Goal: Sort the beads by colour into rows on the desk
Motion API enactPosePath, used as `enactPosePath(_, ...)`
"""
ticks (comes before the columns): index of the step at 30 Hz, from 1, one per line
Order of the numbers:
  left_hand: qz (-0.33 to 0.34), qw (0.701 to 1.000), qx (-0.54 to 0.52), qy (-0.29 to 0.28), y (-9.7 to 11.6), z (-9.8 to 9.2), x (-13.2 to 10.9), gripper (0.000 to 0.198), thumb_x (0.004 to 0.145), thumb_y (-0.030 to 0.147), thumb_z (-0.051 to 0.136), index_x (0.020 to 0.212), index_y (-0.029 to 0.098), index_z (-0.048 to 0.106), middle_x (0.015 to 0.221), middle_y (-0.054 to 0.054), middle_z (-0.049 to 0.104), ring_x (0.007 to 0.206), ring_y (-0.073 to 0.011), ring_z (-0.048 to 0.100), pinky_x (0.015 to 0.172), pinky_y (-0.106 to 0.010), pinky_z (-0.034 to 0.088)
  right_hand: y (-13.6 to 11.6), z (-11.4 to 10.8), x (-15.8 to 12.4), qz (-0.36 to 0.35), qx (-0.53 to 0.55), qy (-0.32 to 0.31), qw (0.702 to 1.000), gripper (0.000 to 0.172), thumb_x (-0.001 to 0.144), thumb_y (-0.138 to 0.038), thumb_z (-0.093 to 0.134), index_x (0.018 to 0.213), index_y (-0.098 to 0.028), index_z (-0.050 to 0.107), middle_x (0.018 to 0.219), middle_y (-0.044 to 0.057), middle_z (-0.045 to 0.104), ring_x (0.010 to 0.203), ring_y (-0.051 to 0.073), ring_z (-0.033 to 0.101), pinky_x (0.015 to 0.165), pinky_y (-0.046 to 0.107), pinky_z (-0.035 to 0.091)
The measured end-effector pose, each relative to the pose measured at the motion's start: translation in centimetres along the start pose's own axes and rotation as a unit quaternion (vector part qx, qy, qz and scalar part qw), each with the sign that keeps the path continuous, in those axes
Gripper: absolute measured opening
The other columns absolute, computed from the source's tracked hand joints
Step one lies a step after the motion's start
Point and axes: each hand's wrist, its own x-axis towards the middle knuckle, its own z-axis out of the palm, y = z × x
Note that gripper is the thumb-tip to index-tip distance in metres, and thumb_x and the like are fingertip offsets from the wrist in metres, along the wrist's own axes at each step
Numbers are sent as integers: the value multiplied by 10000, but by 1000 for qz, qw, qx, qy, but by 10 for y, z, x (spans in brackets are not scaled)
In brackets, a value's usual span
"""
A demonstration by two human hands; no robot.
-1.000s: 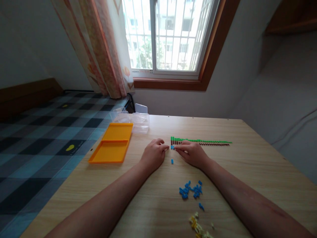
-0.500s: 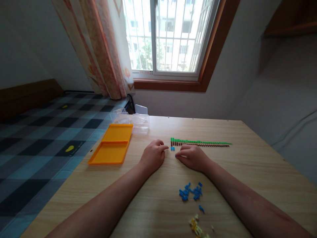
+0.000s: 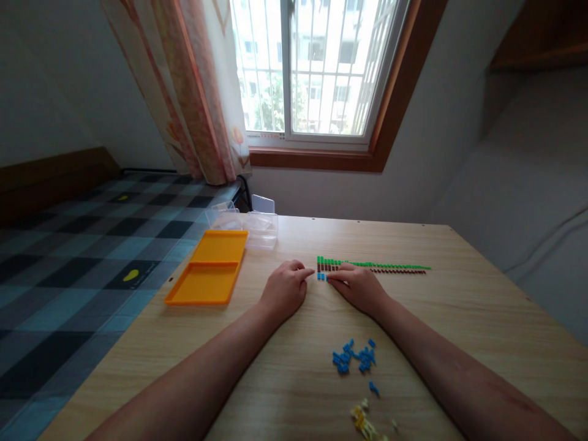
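Observation:
My left hand [image 3: 285, 289] rests on the wooden table [image 3: 459, 318] with its fingers curled and the index tip pointing at the left end of the bead rows. My right hand [image 3: 359, 286] lies just right of it, fingers pinched on a small blue piece [image 3: 327, 278] at the start of a short blue row [image 3: 320, 276]. Behind the hands run a long green row [image 3: 381, 264] and a brown row [image 3: 390, 270], side by side. A loose pile of blue pieces [image 3: 353, 356] lies nearer me between my forearms.
An open orange tray [image 3: 209, 274] sits at the left, with a clear plastic box [image 3: 250, 225] behind it. Yellowish pieces [image 3: 365, 422] lie at the near edge. A bed with a checked cover lies left of the table; a window is ahead.
The lone blue piece that lay below the hands is gone from the table. My right hand dropped back toward me, then returned to the blue row's end. The left hand stayed put.

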Motion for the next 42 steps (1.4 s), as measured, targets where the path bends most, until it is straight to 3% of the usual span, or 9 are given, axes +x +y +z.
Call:
enactPosePath(34, 7, 1000, 14, -6, 1, 0, 0, 372, 826, 87, 548, 1114, 223, 742, 1009, -70, 683, 961, -232, 592, 910, -381, 506, -3, -1, 0, 2, -4, -6, 1000, 205, 949, -285, 581, 1018, -288, 774, 858, 25, 720, 769, 165, 657, 708, 261, 468)
enactPosePath(42, 15, 1000, 18, 2, 1, 0, 1, 331, 843, 99, 532, 1081, 210, 734, 1009, -60, 680, 952, -229, 595, 896, -374, 505, -3, -2, 1, 15, 40, 20, 999, 191, 923, -239, 600, 988, -255, 779, 915, 38, 743, 801, 174, 669, 747, 272, 488)
